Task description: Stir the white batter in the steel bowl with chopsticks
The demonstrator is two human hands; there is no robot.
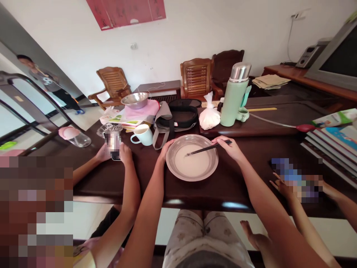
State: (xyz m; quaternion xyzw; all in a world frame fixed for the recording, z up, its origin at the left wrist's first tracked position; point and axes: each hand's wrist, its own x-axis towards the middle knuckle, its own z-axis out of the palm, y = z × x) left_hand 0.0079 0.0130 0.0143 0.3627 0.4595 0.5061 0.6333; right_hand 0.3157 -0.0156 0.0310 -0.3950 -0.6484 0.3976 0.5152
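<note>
In front of me on the dark table stands a steel bowl (170,165) with milky white liquid (192,163) in it. My left hand (166,149) grips the bowl's left rim. Between the fingers of my right hand (229,147) are dark chopsticks (205,149), slanting over the right rim with their tips at the liquid's surface. That hand is closed and close to the bowl's right edge. Behind the bowl sit a knotted plastic bag of white powder (209,118) and a tall green thermos (232,100).
At left, a person's hands (126,152) hold a phone; at right, another person's hands (284,186) hold a device. A white mug (142,134), a black-and-grey bag (181,115), a second steel bowl (135,99), a pink-lidded bottle (79,138) and stacked books (331,149) surround my bowl.
</note>
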